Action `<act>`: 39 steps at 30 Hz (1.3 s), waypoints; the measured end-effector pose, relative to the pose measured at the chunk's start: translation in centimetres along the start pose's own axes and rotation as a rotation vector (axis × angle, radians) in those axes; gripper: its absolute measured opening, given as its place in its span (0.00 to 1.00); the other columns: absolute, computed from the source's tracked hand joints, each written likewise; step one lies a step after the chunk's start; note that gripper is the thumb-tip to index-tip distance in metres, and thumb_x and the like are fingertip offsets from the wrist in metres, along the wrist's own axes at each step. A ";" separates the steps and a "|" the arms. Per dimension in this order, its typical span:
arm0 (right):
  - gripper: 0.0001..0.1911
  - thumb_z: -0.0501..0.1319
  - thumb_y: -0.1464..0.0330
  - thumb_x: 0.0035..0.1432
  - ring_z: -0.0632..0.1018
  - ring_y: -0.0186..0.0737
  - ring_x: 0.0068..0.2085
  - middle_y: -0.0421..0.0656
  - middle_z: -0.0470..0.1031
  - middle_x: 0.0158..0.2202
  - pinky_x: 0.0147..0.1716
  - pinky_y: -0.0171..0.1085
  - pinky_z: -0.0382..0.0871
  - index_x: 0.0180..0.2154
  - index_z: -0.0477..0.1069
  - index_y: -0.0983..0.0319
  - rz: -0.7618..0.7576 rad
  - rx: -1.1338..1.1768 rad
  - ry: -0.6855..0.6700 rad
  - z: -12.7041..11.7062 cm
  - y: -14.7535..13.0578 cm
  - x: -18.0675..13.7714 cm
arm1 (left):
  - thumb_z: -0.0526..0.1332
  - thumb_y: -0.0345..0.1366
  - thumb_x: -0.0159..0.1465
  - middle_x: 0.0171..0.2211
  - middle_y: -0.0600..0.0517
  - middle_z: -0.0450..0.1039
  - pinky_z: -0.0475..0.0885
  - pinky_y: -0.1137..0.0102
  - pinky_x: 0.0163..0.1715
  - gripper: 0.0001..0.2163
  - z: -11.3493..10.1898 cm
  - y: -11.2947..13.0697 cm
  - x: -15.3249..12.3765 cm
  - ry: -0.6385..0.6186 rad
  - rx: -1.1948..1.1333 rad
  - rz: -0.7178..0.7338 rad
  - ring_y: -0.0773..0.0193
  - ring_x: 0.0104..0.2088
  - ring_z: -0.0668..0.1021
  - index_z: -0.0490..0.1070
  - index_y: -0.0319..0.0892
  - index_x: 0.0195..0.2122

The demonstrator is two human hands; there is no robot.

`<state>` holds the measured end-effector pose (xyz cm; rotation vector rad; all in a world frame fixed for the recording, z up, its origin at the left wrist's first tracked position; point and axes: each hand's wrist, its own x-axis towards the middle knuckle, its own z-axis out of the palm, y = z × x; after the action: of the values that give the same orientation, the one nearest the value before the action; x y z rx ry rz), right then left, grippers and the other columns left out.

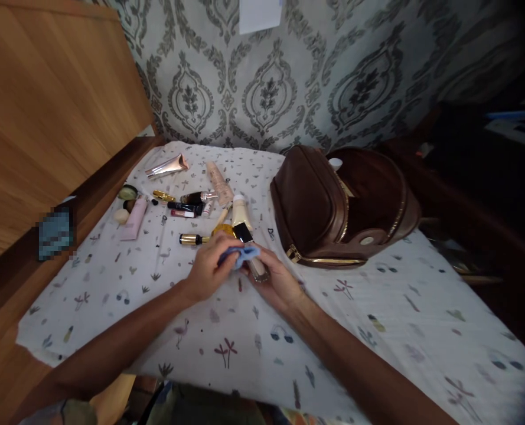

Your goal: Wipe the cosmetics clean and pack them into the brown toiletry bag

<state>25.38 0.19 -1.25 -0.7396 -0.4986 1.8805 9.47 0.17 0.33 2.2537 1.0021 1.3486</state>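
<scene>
My left hand (211, 265) is closed on a folded blue cloth (244, 255), which presses against a bottle. That foundation bottle (258, 270), clear with a black cap (243, 232), lies tilted in my right hand (280, 277), whose fingers wrap round it from the right. Just beyond my hands sit a cream tube with a white cap (241, 213) and a yellow round item (222, 228), partly hidden. A black and gold tube (191, 239) lies left of my left hand.
An open brown leather bag (310, 200) stands at the right. Further left are a pink tube (134, 219), a shiny rose-gold tube (168, 166), a peach tube (219, 182) and several small cosmetics. A wooden panel (58, 88) borders the patterned cloth (156, 319) at left.
</scene>
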 end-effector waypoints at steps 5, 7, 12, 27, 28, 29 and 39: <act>0.14 0.75 0.59 0.46 0.72 0.31 0.28 0.38 0.74 0.26 0.29 0.31 0.67 0.30 0.79 0.62 0.000 -0.130 -0.057 0.0 0.2 -0.3 | 0.58 0.33 0.68 0.40 0.50 0.71 0.72 0.69 0.38 0.05 -0.9 -1.6 0.6 0.215 -0.012 -0.218 0.62 0.40 0.75 0.68 0.43 0.45; 0.16 0.76 0.58 0.45 0.73 0.31 0.28 0.38 0.75 0.26 0.30 0.31 0.67 0.31 0.80 0.62 0.006 -0.157 -0.068 0.0 0.3 -0.3 | 0.58 0.32 0.68 0.37 0.51 0.69 0.71 0.69 0.37 0.04 -1.0 -1.8 0.7 0.227 0.014 -0.192 0.63 0.38 0.74 0.68 0.43 0.42; 0.17 0.76 0.58 0.43 0.72 0.31 0.28 0.38 0.76 0.26 0.29 0.31 0.67 0.31 0.80 0.62 0.002 -0.153 -0.061 0.2 0.2 -0.3 | 0.55 0.30 0.69 0.38 0.50 0.69 0.72 0.66 0.40 0.06 -0.4 -1.1 0.3 0.136 0.113 0.018 0.62 0.39 0.73 0.71 0.43 0.42; 0.12 0.74 0.59 0.47 0.77 0.39 0.32 0.37 0.79 0.28 0.32 0.37 0.71 0.30 0.77 0.57 -0.115 -0.043 0.019 -1.0 -0.7 0.8 | 0.59 0.33 0.65 0.34 0.48 0.70 0.73 0.67 0.36 0.10 -0.1 -0.1 0.0 -0.389 0.064 0.213 0.63 0.34 0.73 0.68 0.41 0.25; 0.12 0.74 0.58 0.47 0.78 0.41 0.33 0.37 0.79 0.29 0.33 0.38 0.72 0.31 0.77 0.57 -0.110 -0.041 0.021 -1.2 -0.8 0.9 | 0.60 0.35 0.66 0.33 0.49 0.70 0.72 0.68 0.35 0.13 0.0 -0.4 0.0 -0.404 0.097 0.195 0.63 0.34 0.73 0.66 0.41 0.23; 0.13 0.74 0.58 0.47 0.78 0.42 0.33 0.38 0.80 0.29 0.33 0.39 0.73 0.31 0.77 0.57 -0.102 -0.043 0.021 -1.3 -0.9 1.0 | 0.61 0.36 0.66 0.32 0.50 0.69 0.72 0.68 0.35 0.14 0.2 -0.6 -0.1 -0.409 0.147 0.184 0.63 0.33 0.73 0.65 0.41 0.22; 0.14 0.73 0.57 0.49 0.78 0.40 0.33 0.42 0.81 0.30 0.33 0.37 0.74 0.32 0.78 0.61 -0.064 0.006 0.079 -1.3 -1.4 1.1 | 0.57 0.31 0.66 0.41 0.45 0.68 0.72 0.65 0.29 0.06 0.5 -0.1 -1.1 -0.424 0.638 -0.001 0.55 0.36 0.74 0.66 0.42 0.43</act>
<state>26.90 1.80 -1.63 -0.7821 -0.4608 1.7851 9.53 -0.51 -0.68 2.8095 1.3993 0.5280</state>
